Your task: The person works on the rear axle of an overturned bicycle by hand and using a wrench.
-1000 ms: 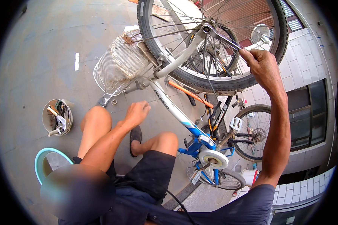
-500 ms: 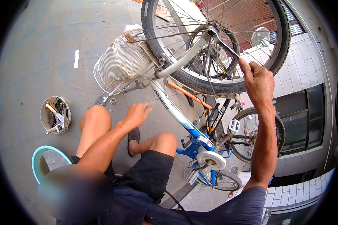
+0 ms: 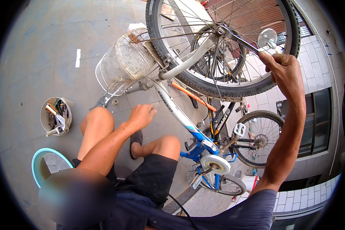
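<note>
My right hand [image 3: 285, 71] is closed round the end of a metal wrench [image 3: 243, 43]. The wrench's far end sits on the axle nut [image 3: 221, 30] at the hub of a bicycle wheel [image 3: 285, 80]. That wheel stands up in a grey fork [image 3: 191, 59] on an upturned white and blue bicycle frame [image 3: 176, 107]. My left hand [image 3: 142, 115] hangs in front of my knees, apart from the bicycle. Its fingers are loosely curled, and nothing shows in them. A wire basket [image 3: 124, 61] is fixed to the bicycle, left of the wheel.
A bucket of tools [image 3: 57, 130] and a turquoise basin [image 3: 36, 165] stand on the paved floor at my left. A small ring-shaped part [image 3: 115, 102] lies beyond my knee. More bicycles, one with a black and orange frame [image 3: 224, 119], stand behind, near a tiled wall [image 3: 314, 69].
My right hand has swung to the right with the wrench, whose far end stays at the axle. The wheel has shifted slightly to the right. My left hand has barely moved.
</note>
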`<state>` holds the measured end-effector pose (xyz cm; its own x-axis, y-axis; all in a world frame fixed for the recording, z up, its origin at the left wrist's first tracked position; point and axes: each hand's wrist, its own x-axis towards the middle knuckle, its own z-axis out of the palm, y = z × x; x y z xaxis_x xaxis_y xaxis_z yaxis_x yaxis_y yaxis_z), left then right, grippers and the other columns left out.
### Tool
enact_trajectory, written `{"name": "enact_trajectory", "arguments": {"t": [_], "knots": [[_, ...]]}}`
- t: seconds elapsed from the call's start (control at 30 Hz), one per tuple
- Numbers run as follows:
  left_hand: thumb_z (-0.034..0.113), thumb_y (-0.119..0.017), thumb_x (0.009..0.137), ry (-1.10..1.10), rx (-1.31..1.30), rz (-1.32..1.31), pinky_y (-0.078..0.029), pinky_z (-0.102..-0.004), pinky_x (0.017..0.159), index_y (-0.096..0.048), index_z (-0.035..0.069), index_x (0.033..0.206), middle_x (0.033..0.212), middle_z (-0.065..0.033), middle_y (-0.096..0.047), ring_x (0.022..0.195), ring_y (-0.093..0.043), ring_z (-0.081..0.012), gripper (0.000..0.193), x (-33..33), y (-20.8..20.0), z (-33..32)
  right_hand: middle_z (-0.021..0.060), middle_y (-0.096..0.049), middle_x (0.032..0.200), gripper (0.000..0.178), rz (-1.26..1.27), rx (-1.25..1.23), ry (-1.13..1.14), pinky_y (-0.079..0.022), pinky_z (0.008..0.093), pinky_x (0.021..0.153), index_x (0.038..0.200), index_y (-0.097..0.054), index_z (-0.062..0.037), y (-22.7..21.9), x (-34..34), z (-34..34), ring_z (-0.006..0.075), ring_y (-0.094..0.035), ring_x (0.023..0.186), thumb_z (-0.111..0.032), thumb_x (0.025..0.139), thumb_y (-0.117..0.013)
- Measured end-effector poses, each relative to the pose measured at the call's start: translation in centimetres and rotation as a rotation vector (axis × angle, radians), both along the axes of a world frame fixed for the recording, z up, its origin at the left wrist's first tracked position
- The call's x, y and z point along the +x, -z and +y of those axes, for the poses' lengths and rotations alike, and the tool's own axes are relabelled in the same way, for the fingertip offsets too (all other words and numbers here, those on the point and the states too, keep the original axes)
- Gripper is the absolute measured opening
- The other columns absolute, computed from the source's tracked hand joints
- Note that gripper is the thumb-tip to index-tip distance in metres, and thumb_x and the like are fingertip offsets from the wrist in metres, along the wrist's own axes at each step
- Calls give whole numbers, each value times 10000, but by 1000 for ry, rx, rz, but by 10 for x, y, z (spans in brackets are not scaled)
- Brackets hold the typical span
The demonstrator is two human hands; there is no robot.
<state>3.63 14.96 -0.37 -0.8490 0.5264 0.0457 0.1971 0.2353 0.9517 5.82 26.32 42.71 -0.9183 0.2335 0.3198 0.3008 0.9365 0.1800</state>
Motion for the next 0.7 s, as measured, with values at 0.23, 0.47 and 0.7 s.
{"name": "enact_trajectory", "arguments": {"t": [0.23,0.47,0.7], "knots": [[222,-614,894,-16,21,32,-500,-505,756,-671,6,942,831,-243,-675,826,-644,-438,228,-1,2,4,-4,-439,450,414,12,83,-66,-286,282,414,713,-731,-5,0,-2,-3,71,-399,424,-393,860,-736],[223,-614,891,-8,-2,28,-497,-505,774,-671,8,929,868,-241,-677,857,-640,-438,225,2,-2,4,33,-508,468,419,6,382,-121,-312,285,430,696,-743,-49,-22,-27,-15,94,-449,405,-456,785,-783],[232,-614,890,23,2,10,-491,-505,782,-668,6,926,879,-242,-675,874,-635,-439,235,4,-3,5,41,-515,486,429,-103,437,-179,-342,248,422,682,-721,-61,-46,-47,-5,88,-469,406,-472,799,-764]]}}
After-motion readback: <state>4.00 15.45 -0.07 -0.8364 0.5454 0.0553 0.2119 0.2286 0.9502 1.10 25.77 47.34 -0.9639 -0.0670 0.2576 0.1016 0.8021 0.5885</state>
